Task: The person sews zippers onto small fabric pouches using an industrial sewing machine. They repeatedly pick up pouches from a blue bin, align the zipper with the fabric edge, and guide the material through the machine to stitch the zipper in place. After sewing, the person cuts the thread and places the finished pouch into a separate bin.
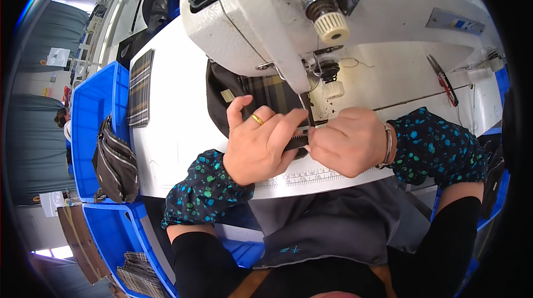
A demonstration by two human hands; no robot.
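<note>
A dark fabric pouch piece [219, 98] with a plaid lining and a zipper lies under the head of a white sewing machine [250, 20]. My left hand [258, 145], wearing a gold ring, pinches its zippered edge between thumb and forefinger, the other fingers partly raised. Close beside it, just right of the needle area, my right hand [350, 140] is closed with its fingertips on the same edge. Both hands are just in front of the presser area. My fingers hide part of the zipper and the stitching point.
A plaid fabric piece [141, 87] lies on the white table at left. A blue bin [83, 131] has a dark zippered pouch [115, 162] over its rim; another blue bin [105, 231] holds plaid pieces. Red-handled scissors [444, 84] lie at right. Ruler markings [305, 178] run along the front edge.
</note>
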